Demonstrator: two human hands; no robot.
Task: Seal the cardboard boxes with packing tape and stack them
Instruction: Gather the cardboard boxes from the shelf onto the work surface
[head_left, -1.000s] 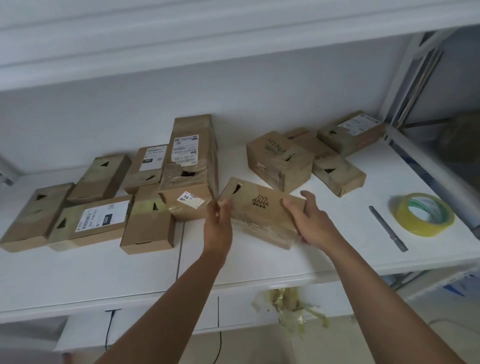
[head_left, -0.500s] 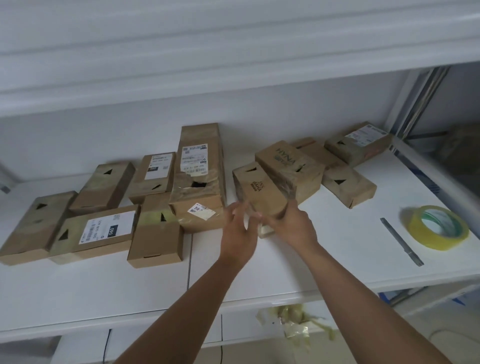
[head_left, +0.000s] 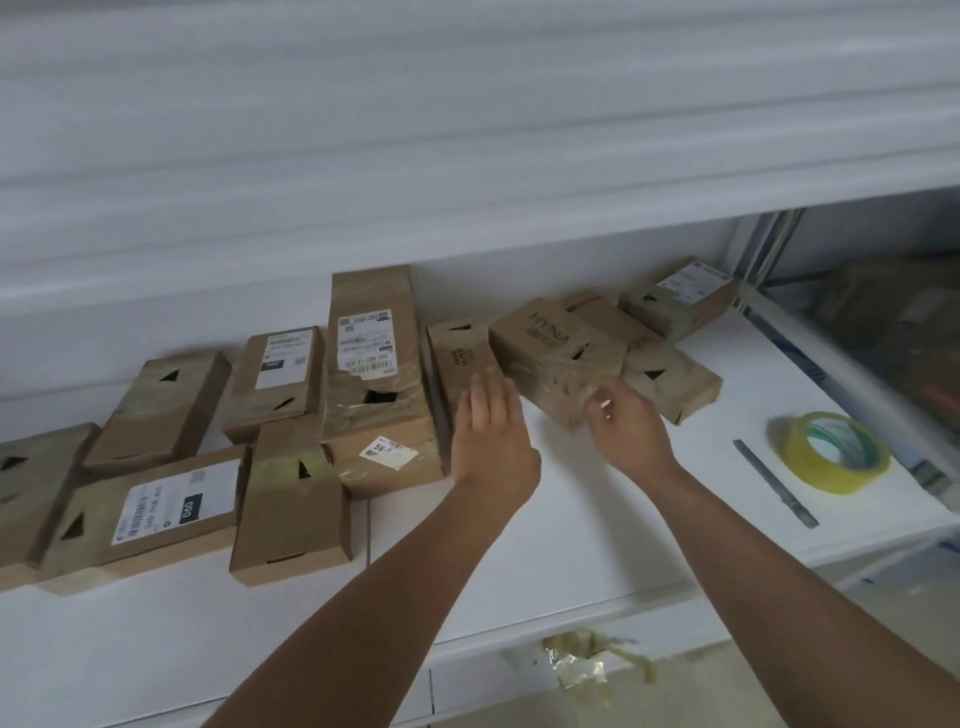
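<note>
A brown cardboard box printed "INS BAHA" (head_left: 460, 358) lies on the white shelf (head_left: 597, 514), wedged between a tall labelled box (head_left: 374, 364) and a "HYNA" box (head_left: 556, 353). My left hand (head_left: 491, 436) has straight fingers lying against the near end of the INS BAHA box. My right hand (head_left: 626, 428) hovers with loosely curled fingers just in front of the HYNA box, holding nothing. A yellow roll of packing tape (head_left: 831, 452) lies at the right of the shelf, apart from both hands.
Several taped brown boxes (head_left: 171, 514) lie flat across the shelf's left half, more (head_left: 675, 301) at the back right. A grey metal blade (head_left: 774, 480) lies beside the tape. Crumpled tape scraps (head_left: 582, 660) hang from the shelf's front edge. An upper shelf overhangs.
Both hands carried the INS BAHA box back and set it between the tall box and the HYNA box. The right hand has let go; the left one has flattened against it.
</note>
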